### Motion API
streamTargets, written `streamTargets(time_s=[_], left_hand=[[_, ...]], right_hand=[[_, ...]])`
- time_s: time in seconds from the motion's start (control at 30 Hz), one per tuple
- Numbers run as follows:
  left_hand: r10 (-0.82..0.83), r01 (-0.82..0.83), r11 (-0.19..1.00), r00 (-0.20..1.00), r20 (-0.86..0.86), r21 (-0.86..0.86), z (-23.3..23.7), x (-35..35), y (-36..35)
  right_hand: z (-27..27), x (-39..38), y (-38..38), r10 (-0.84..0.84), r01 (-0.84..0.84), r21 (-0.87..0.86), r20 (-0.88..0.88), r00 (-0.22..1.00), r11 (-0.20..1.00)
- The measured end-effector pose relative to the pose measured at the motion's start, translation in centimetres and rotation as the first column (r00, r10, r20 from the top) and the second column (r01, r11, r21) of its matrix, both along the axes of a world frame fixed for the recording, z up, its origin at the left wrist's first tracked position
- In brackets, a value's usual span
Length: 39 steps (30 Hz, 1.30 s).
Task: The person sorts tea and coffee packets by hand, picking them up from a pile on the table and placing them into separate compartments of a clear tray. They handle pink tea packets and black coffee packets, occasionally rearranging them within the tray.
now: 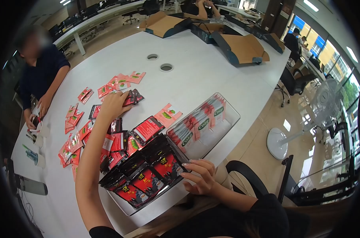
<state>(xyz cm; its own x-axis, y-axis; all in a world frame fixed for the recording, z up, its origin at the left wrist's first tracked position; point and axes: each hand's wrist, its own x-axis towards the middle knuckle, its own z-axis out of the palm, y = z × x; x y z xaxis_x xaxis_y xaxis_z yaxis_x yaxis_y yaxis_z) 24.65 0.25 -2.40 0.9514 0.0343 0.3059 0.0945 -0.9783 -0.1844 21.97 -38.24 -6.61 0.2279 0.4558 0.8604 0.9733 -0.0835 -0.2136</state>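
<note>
A left hand (113, 104) meets dark sachets (138, 96), its grip unclear; the right hand (202, 177) spreads loosely at a packed box (129, 213). Light, slippery sachets likely pinch best by their edges.

Your left hand (114, 104) is extended over the loose dark sachets (135, 97), fingers touching them; whether they are gripped cannot be determined. Your right hand (200, 176), fingers spread, is at the right edge of the near container (124, 208), which is packed with red-and-black sachets (148, 180). A clear container (211, 138) of sachets lies just beyond, with pink sachets (74, 142) scattered left across the white table (196, 51).
</note>
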Motion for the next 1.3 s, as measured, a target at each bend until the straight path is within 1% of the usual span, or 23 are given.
streamTargets(time_s=[0.1,0.13,0.23,0.3,0.4,0.43,0.5,0.53,0.57,0.6,0.63,0.67,0.73,0.77,0.83,0.9,0.93,1.0,1.07,1.17,1.23,1.27,1.3], left_hand=[[0.037,-0.036,0.997,0.999,-0.013,0.062,-0.2,0.7,-0.4],[0.02,-0.018,0.993,1.0,-0.019,0.113,-0.7,1.2,0.1],[-0.026,0.017,0.993,0.997,0.07,0.118,-1.6,1.2,0.5],[-0.029,0.029,1.0,0.999,0.043,0.006,-0.9,0.5,0.8],[0.075,-0.056,0.982,0.992,0.1,-0.182,1.5,-1.8,-0.8],[0.158,-0.119,0.95,0.981,0.115,-0.288,2.5,-2.7,-1.4],[0.317,-0.219,0.842,0.94,0.125,-0.493,3.8,-4.0,-2.7],[0.234,0.05,0.801,0.891,0.389,-0.597,3.2,-4.2,-2.6],[0.188,0.329,0.72,0.756,0.628,-0.611,2.2,-4.6,-1.9],[0.267,0.343,0.673,0.714,0.648,-0.655,2.2,-5.7,-1.2],[0.383,0.37,0.622,0.625,0.68,-0.69,1.9,-7.0,-1.3],[0.499,0.302,0.607,0.575,0.649,-0.735,2.3,-8.7,-1.2],[0.691,0.3,0.388,0.532,0.49,-0.872,3.7,-12.6,-2.5],[0.668,0.513,0.443,0.358,0.652,-0.735,5.2,-12.8,-5.4],[0.707,0.538,0.359,0.376,0.599,-0.762,4.0,-17.0,-4.4],[0.733,0.39,0.483,0.309,0.605,-0.784,2.7,-20.4,-4.7],[0.793,0.399,0.348,0.357,0.494,-0.848,2.5,-22.4,-4.6],[0.815,0.568,0.12,0.412,0.408,-0.814,2.6,-24.3,-5.5],[0.852,0.672,0.008,0.383,0.357,-0.741,2.2,-24.7,-7.0],[0.793,0.572,-0.087,0.535,0.291,-0.815,0.2,-28.3,-7.2],[0.803,0.649,0.026,0.44,0.403,-0.76,-1.1,-30.0,-8.2],[0.827,0.657,0.083,0.374,0.419,-0.749,-0.4,-30.0,-10.2],[0.847,0.659,0.138,0.309,0.433,-0.74,0.4,-29.4,-13.2]], right_hand=[[0.0,0.0,0.1,0.01,-0.01,0.016,-0.003,1.0,1.0],[0.1,0.0,0.1,0.018,-0.018,0.026,-0.012,1.0,0.999],[-0.1,0.0,0.0,0.013,-0.012,0.048,-0.022,1.0,0.999],[0.1,-0.2,0.0,0.011,-0.009,0.069,-0.032,0.999,0.998],[0.4,-0.3,0.0,0.018,-0.015,0.084,-0.042,0.999,0.996],[0.4,-0.3,0.0,0.021,-0.017,0.091,-0.043,0.999,0.996],[0.2,-0.2,0.1,0.024,-0.02,0.107,-0.036,0.999,0.994],[0.2,-0.2,0.1,0.023,-0.02,0.113,-0.025,0.999,0.993],[0.2,-0.1,0.1,0.023,-0.02,0.112,-0.021,1.0,0.993],[0.1,-0.1,0.1,0.026,-0.023,0.109,-0.019,0.999,0.994],[0.0,-0.2,0.1,0.03,-0.028,0.107,-0.024,0.999,0.994],[0.1,-0.2,0.0,0.024,-0.022,0.104,-0.022,0.999,0.994],[0.4,-0.1,-0.1,0.014,-0.012,0.101,-0.022,1.0,0.995],[0.4,-0.2,-0.1,0.019,-0.016,0.094,-0.031,0.999,0.995],[0.4,0.0,-0.1,0.03,-0.027,0.081,-0.035,0.999,0.996],[0.5,-0.2,-0.1,0.027,-0.024,0.073,-0.035,0.999,0.997],[0.5,-0.2,0.0,0.023,-0.021,0.07,-0.031,0.999,0.997],[0.7,-0.2,-0.1,0.039,-0.038,0.051,-0.028,0.999,0.998],[0.8,-0.2,-0.2,0.034,-0.033,0.054,-0.033,0.999,0.998],[1.3,-0.8,-0.2,0.056,-0.052,0.077,-0.048,0.997,0.996],[2.4,-1.9,0.0,0.111,-0.106,0.098,-0.053,0.992,0.99],[3.0,-2.6,0.3,0.155,-0.151,0.128,-0.023,0.988,0.98],[3.8,-3.4,0.7,0.246,-0.236,0.141,-0.058,0.967,0.961]])
